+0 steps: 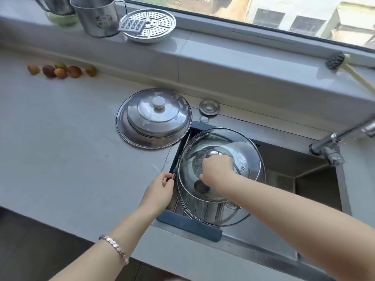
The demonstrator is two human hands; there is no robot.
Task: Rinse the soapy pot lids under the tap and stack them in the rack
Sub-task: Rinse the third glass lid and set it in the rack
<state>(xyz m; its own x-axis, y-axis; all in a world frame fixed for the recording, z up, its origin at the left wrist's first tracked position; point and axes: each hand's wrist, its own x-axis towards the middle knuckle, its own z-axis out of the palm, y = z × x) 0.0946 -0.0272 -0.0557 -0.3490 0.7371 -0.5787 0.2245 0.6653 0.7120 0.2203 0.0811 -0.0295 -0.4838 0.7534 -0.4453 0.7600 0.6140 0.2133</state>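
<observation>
The right hand covers the knob of the glass lid. That lid and a lower lid hide most of the rack. The tap and brush run off the right edge. The print on the far steel mug is too small to read.

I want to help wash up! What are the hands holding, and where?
The right hand grips the glass lid by its top knob. The left hand pinches a thin metal rod at the left side of the rack.

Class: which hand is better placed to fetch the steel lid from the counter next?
Probably left. The left hand only pinches the rack edge, on the side of the steel lid; the right hand grips the glass lid.
</observation>
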